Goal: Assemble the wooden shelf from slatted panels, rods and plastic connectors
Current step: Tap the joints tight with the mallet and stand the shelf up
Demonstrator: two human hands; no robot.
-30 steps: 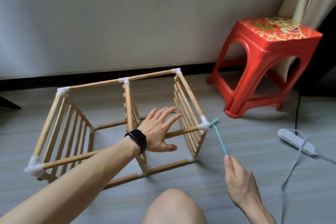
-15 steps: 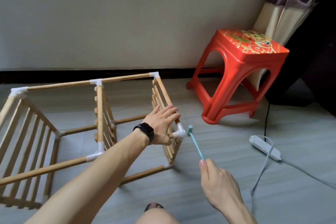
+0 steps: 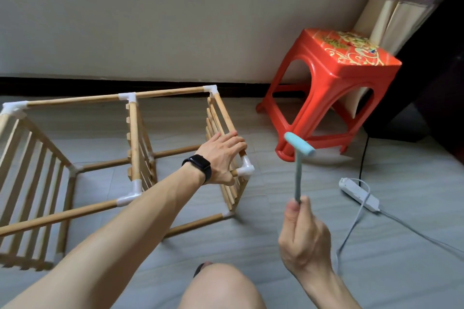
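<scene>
The shelf (image 3: 133, 148) is lying on its side on the floor (image 3: 263, 246), near the wall. The left grip (image 3: 219, 155) is resting on the shelf's right end panel, its fingers fairly straight and lying over the top rod (image 3: 224, 118), just behind the white corner connector (image 3: 244, 170). The right grip (image 3: 301, 233) is clutching the handle of a blue hammer (image 3: 298, 145), holding its head up just right of that connector, not touching it. A red stool (image 3: 334, 70) is standing beyond.
</scene>
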